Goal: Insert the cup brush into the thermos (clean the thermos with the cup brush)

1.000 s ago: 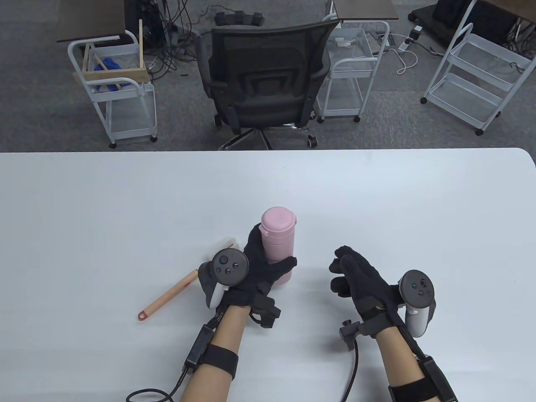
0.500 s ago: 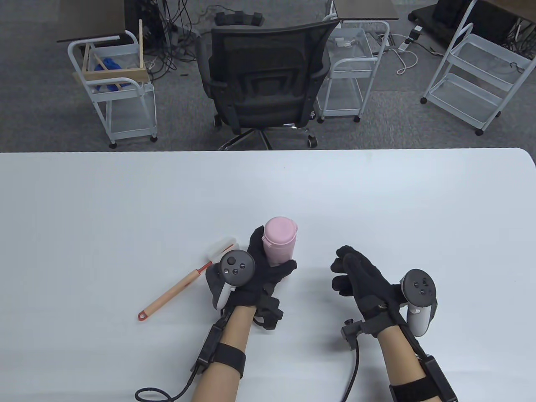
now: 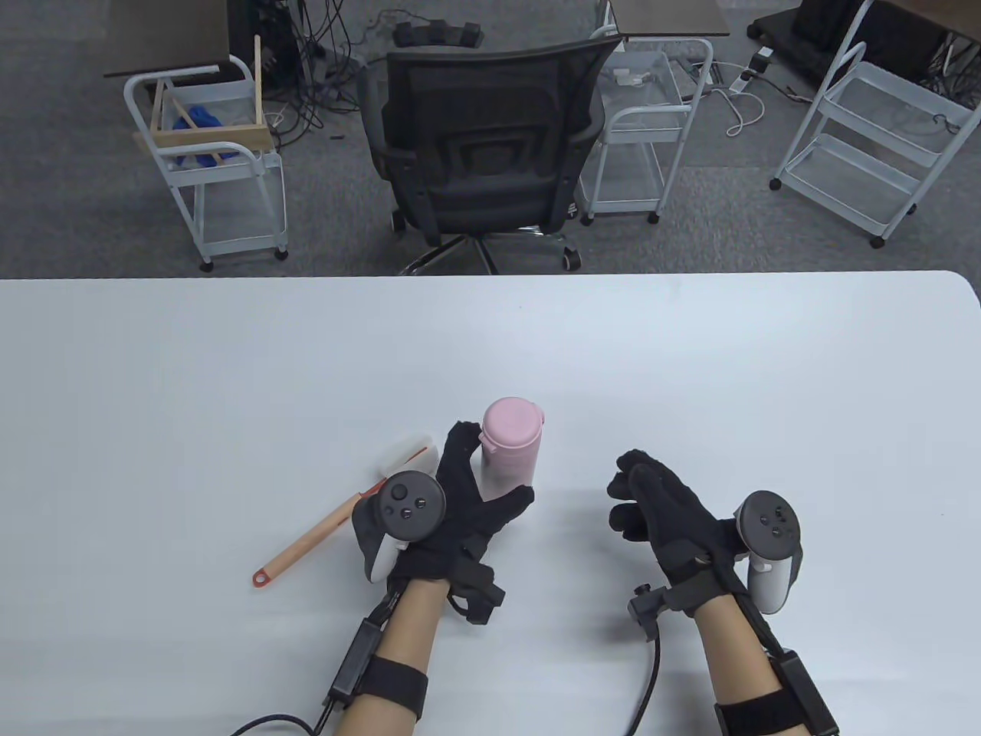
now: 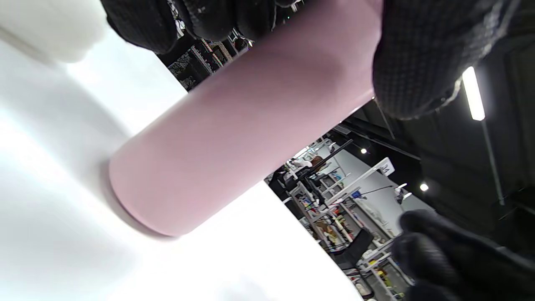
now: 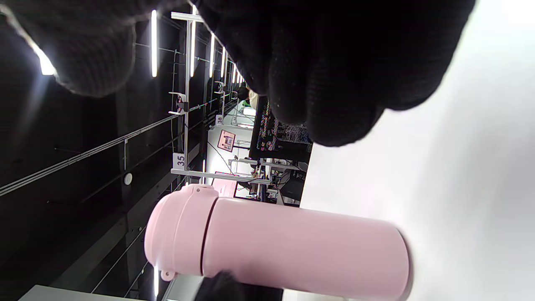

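Two hands in play: the left hand (image 3: 452, 506) has its fingers (image 3: 458, 451) loosely around the upright, capped pink thermos (image 3: 509, 438) on the counter (image 3: 230, 383), the cup brush (image 3: 337, 517) lies diagonally just left of it, and the right hand (image 3: 659, 510) hovers empty, curled.

Bright, even overhead light washes the white tabletop (image 3: 690, 368), with only soft shadows under the hands and a pale sheen toward 6 o'clock. In the wrist views the glove fingers (image 5: 334, 62) blur at 12 o'clock, ceiling strip lights (image 4: 473, 94) flare, and straight lines bend toward the edges.
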### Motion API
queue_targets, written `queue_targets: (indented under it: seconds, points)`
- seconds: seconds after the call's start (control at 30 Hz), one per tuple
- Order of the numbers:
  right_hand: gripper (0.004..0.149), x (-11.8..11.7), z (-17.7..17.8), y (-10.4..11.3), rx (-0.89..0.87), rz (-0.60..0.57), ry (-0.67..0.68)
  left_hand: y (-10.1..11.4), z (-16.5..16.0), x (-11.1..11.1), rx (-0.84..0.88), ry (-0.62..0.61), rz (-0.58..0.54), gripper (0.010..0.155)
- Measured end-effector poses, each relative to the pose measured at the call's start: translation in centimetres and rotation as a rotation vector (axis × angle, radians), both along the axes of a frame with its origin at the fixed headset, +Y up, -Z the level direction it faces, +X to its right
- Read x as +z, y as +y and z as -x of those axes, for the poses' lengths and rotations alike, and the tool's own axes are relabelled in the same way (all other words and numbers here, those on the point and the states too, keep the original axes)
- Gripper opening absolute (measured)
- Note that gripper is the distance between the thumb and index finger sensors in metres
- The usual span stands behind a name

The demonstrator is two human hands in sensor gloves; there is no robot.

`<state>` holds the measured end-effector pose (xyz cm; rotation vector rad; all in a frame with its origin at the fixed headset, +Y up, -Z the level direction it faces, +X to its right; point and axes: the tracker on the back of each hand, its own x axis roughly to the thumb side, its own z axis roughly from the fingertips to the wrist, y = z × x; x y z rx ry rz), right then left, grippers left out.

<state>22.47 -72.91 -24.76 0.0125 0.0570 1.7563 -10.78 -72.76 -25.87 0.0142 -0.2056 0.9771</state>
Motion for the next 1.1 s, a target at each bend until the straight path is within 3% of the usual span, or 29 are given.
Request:
queue_targets:
  seconds: [0.1,0.23,0.37,0.6,0.93,1.1]
  points:
    - [0.087,0.0,-0.1,0.3,0.019,-0.021,0.011,0.9,1.8,1.7,0.021,0.020,-0.045,0.106]
    - [0.087,0.1,-0.1,0.9,0.090,-0.065,0.000,1.8,4.1,3.4,-0.023,0.020,-0.099,0.106]
    - [0.087,0.1,-0.3,1.4,0.148,-0.091,-0.010,2.0,6.0,4.4,-0.084,0.010,-0.116,0.101]
    - [0.087,0.3,0.2,1.8,0.320,-0.142,-0.015,1.7,8.2,5.1,-0.247,0.133,-0.168,0.088]
    - [0.087,0.9,2.6,2.1,0.704,-0.241,0.043,0.3,9.0,4.6,-0.494,0.108,-0.038,0.089]
    - [0.085,1.2,3.7,1.9,0.838,-0.255,0.063,0.1,9.2,4.4,-0.563,0.104,0.006,0.079]
